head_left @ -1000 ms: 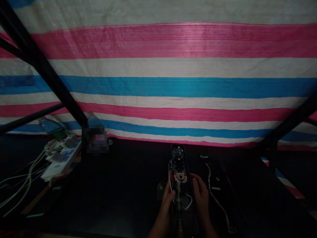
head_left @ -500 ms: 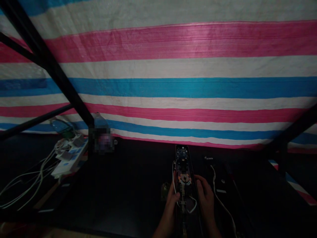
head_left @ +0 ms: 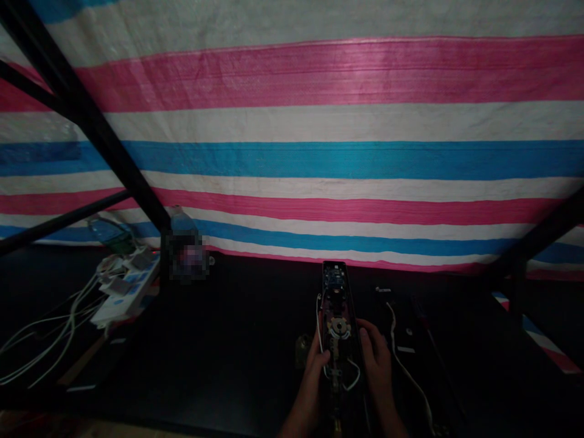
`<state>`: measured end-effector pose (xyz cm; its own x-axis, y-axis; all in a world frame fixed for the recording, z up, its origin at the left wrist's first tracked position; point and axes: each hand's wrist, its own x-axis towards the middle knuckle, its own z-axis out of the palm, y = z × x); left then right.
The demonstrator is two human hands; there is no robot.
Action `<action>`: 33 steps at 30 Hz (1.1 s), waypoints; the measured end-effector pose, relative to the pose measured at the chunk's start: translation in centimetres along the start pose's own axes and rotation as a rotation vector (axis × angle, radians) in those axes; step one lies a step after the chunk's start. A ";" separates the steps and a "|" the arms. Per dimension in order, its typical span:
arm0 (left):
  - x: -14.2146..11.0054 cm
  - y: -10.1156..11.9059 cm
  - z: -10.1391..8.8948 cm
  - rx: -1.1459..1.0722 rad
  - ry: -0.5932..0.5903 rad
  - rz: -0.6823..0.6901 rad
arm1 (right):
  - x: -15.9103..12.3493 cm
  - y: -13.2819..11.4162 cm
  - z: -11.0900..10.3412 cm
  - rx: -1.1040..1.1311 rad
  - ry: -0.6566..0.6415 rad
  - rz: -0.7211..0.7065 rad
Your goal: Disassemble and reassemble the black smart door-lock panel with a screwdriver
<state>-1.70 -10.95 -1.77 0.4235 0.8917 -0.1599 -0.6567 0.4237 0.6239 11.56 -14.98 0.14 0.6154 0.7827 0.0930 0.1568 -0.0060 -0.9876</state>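
A long, narrow black housing [head_left: 334, 292] lies open-side up between my hands, with its inner parts showing. Inside are a circuit board near the far end, a round ring-shaped part [head_left: 339, 327] in the middle, and metal pieces nearer me. A white wire [head_left: 318, 322] runs along its left side and another loops at the lower right. My left hand [head_left: 314, 368] grips the left edge, thumb over the rim. On the opposite side, my right hand [head_left: 376, 356] presses curled fingers against the wall. Its near end runs into the dark at the bottom of the view.
The dark table [head_left: 219, 353] carries a white power strip [head_left: 128, 298] with tangled cables on the left and a bottle [head_left: 109, 234] behind it. Right of the housing lie a white cable [head_left: 401, 365] and a thin rod [head_left: 438, 347]. Black frame bars stand before a striped sheet [head_left: 319, 161].
The view has swung right-to-left slightly and back. The housing stays in both hands; its far end has tilted a little, and the ring-shaped part now looks paler than before.
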 end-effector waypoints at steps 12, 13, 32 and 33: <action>-1.6 1.1 2.2 0.052 0.050 0.045 | 0.2 0.0 0.2 -0.016 0.012 -0.006; -1.5 1.1 2.2 0.056 0.055 0.049 | 0.2 0.0 0.2 -0.017 0.010 -0.008; -1.7 1.1 2.3 0.005 0.010 0.026 | 0.0 0.6 -0.2 0.087 -0.086 -0.034; -1.7 1.2 2.3 0.010 0.014 0.022 | 0.1 0.7 -0.2 0.087 -0.082 -0.041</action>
<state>-1.77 -12.35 0.95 0.3999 0.9030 -0.1570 -0.6594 0.4024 0.6350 11.86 -15.04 -0.50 0.5440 0.8295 0.1267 0.1111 0.0785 -0.9907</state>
